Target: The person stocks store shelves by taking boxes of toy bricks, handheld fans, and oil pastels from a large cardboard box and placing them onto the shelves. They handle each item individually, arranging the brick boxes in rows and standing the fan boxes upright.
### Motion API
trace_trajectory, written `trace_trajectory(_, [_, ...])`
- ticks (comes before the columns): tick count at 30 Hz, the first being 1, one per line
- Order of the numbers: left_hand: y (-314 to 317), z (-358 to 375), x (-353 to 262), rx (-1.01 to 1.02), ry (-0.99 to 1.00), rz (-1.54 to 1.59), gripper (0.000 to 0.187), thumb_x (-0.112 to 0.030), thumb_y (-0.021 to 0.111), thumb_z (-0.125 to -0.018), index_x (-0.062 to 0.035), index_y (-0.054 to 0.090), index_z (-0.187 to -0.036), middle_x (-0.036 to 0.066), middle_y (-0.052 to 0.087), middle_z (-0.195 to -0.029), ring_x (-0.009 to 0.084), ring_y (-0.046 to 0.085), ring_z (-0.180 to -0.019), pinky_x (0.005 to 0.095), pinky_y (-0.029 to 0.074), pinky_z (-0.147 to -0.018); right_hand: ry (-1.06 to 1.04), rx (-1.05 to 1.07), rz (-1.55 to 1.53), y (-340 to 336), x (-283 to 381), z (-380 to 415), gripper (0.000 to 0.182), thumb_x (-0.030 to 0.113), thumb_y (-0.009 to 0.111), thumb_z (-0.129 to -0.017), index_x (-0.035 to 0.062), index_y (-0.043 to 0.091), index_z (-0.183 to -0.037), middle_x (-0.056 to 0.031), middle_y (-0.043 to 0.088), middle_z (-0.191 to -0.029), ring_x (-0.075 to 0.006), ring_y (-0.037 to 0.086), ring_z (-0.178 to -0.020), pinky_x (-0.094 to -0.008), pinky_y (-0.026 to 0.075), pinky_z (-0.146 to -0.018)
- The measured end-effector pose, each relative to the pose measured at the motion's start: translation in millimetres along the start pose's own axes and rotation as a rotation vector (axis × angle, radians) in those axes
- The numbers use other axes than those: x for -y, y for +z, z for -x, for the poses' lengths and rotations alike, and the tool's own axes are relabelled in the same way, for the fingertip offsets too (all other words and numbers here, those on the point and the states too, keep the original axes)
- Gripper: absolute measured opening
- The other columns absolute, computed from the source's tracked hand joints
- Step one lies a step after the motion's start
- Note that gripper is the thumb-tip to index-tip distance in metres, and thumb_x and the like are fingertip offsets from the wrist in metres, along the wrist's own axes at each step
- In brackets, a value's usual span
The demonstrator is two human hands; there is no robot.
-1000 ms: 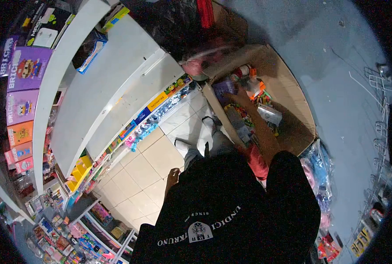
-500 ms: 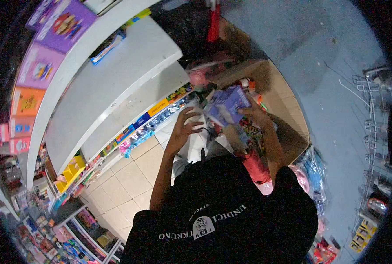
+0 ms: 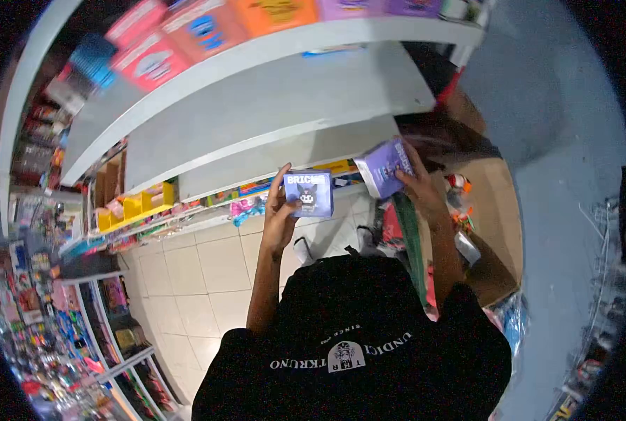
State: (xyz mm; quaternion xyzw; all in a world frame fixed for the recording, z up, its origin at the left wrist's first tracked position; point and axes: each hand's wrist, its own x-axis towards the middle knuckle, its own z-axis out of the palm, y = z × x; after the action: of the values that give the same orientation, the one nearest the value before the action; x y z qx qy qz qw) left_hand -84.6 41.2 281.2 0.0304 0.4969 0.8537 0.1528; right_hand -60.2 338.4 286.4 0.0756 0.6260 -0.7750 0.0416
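My left hand (image 3: 279, 223) is closed on a small purple toy-brick box (image 3: 318, 184). Its front faces up, with white lettering reading "BRICKS" and a dark figure. To the right, my right hand (image 3: 421, 188) grips a second purple toy-brick box (image 3: 381, 167), which is tilted, with the thumb across its printed front. Both boxes are held in the air, apart from each other, in front of the lower shelf.
A grey shelf (image 3: 257, 133) spans the front, with pink, orange and purple boxes (image 3: 274, 10) above. An open cardboard box (image 3: 499, 210) holding mixed items stands right. A yellow bin (image 3: 137, 208) sits left. Pale tiles (image 3: 221, 270) cover the floor.
My left hand was empty and now holds a purple box. My right hand has come away from the cardboard box with another one. The view has turned left toward the shelves.
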Motion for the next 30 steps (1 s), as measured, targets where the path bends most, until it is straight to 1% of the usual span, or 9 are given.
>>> trace_trajectory(3, [-40.7,11.8,-41.6,-0.096,0.152,0.028,0.066,0.009,0.061,-0.075,-0.0078,0.039,-0.135,0.008,0.053,-0.112,0.0183,0.054,-0.102,0.0313,0.047,-0.088,0.096,-0.039,-0.055,54.7,-0.6,-5.8,0.066,0.014,0.064,-0.087,0.0083,0.031,-0.143,-0.0081,0.046,-0.131,-0.0197,0.045,-0.119,-0.0325,0.035,-0.103])
trace_trajectory(7, [-90.8,22.7,-115.6,-0.16,0.382,-0.084,0.055,0.004,0.07,-0.075,-0.0076,0.046,-0.123,0.008,0.057,-0.106,0.017,0.055,-0.1,0.0301,0.048,-0.085,0.086,0.229,0.138,117.2,27.8,-16.0,0.066,0.019,0.067,-0.085,0.0084,0.032,-0.14,-0.0121,0.045,-0.132,-0.0232,0.045,-0.12,-0.0363,0.037,-0.102])
trace_trajectory(11, [-110.0,28.7,-208.6,-0.222,0.636,-0.342,0.052,0.006,0.072,-0.072,-0.0071,0.049,-0.116,0.008,0.053,-0.109,0.0182,0.055,-0.101,0.0294,0.049,-0.086,-0.066,0.495,0.288,164.7,78.2,-26.2,0.069,0.018,0.072,-0.081,0.0087,0.034,-0.138,-0.0118,0.047,-0.128,-0.0236,0.045,-0.12,-0.0366,0.039,-0.101])
trace_trajectory(13, [-122.0,23.5,-251.5,-0.239,0.802,-0.532,0.055,0.007,0.073,-0.071,-0.0058,0.047,-0.118,0.01,0.052,-0.111,0.0197,0.055,-0.103,0.0295,0.05,-0.085,-0.259,0.406,0.411,183.8,103.1,-32.7,0.068,0.012,0.074,-0.078,0.0062,0.038,-0.135,-0.0119,0.047,-0.126,-0.0228,0.046,-0.119,-0.0341,0.041,-0.099])
trace_trajectory(18, [-119.6,-24.8,-328.6,0.02,0.825,-0.536,0.052,0.003,0.071,-0.077,-0.0056,0.044,-0.121,0.012,0.054,-0.112,0.0182,0.057,-0.1,0.0291,0.048,-0.088,-0.584,0.239,0.272,228.0,171.2,-23.9,0.068,0.005,0.074,-0.076,0.0039,0.039,-0.134,-0.0118,0.049,-0.125,-0.0199,0.048,-0.118,-0.0328,0.042,-0.097])
trace_trajectory(21, [-115.3,-57.5,-341.5,0.095,0.912,-0.553,0.051,0.001,0.07,-0.08,-0.0063,0.042,-0.123,0.012,0.055,-0.113,0.0176,0.056,-0.101,0.0289,0.047,-0.089,-0.79,0.184,0.439,253.5,205.4,-18.4,0.066,0.007,0.073,-0.077,0.0033,0.04,-0.134,-0.0122,0.051,-0.122,-0.02,0.05,-0.116,-0.0334,0.042,-0.098])
trace_trajectory(25, [-125.6,-83.6,-344.5,0.122,0.764,-0.582,0.05,-0.001,0.068,-0.083,-0.0076,0.041,-0.124,0.015,0.056,-0.118,0.0187,0.053,-0.11,0.0298,0.046,-0.092,-1.24,0.077,0.813,290.8,239.9,-35.4,0.054,0.015,0.073,-0.078,0.0046,0.051,-0.126,-0.0103,0.056,-0.115,-0.0226,0.055,-0.11,-0.0344,0.043,-0.094])
trace_trajectory(28, [-125.8,-83.2,-344.2,0.217,0.74,-0.534,0.055,-0.002,0.067,-0.084,-0.0094,0.035,-0.128,0.017,0.056,-0.12,0.0196,0.054,-0.109,0.0317,0.045,-0.093,-1.427,-0.049,0.951,325.3,255.2,-52.0,0.05,0.019,0.073,-0.077,0.0057,0.055,-0.121,-0.012,0.059,-0.112,-0.0271,0.057,-0.107,-0.0363,0.044,-0.092])
trace_trajectory(30, [-125.2,-81.9,-347.4,0.256,0.725,-0.552,0.056,0.0,0.064,-0.086,-0.0106,0.03,-0.129,0.018,0.056,-0.119,0.0196,0.054,-0.108,0.0327,0.046,-0.092,-1.422,-0.047,0.937,346.7,258.7,-67.6,0.05,0.02,0.073,-0.076,0.0061,0.055,-0.121,-0.0137,0.059,-0.111,-0.0296,0.057,-0.105,-0.0373,0.044,-0.091])
